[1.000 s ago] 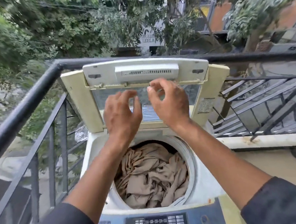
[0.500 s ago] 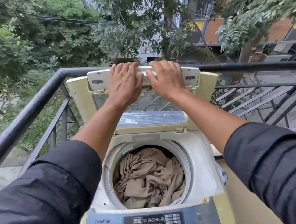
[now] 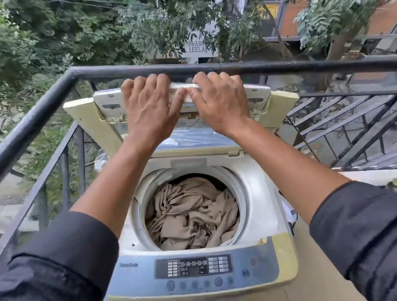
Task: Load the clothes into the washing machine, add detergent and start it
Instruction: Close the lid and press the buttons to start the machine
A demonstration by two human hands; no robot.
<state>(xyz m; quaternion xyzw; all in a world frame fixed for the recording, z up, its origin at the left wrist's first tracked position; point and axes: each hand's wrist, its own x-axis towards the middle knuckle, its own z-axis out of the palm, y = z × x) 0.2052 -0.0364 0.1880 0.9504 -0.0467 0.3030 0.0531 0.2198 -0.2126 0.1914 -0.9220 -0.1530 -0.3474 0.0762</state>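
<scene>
Gripping the folded lid point(image 3: 255, 95) at its top edge, at 12 o'clock of the washing machine point(image 3: 264, 207), are two hands: the left hand point(image 3: 150, 108) and the right hand point(image 3: 219, 102), side by side with the thumbs almost touching, fingers curled over the edge. One machine, one lid, one heap of beige clothes point(image 3: 192, 216) lying in the drum, one control panel point(image 3: 193, 269) at 6 o'clock. Compared with half a second ago, both hands sit a little higher on the lid and the lid top leans more toward the person, so it looks flatter. One black railing point(image 3: 30, 126) runs behind the lid and along 9 o'clock. A metal staircase point(image 3: 361, 128) is at 3 o'clock, trees beyond. Two dark sleeves point(image 3: 58, 275) cover the lower corners
</scene>
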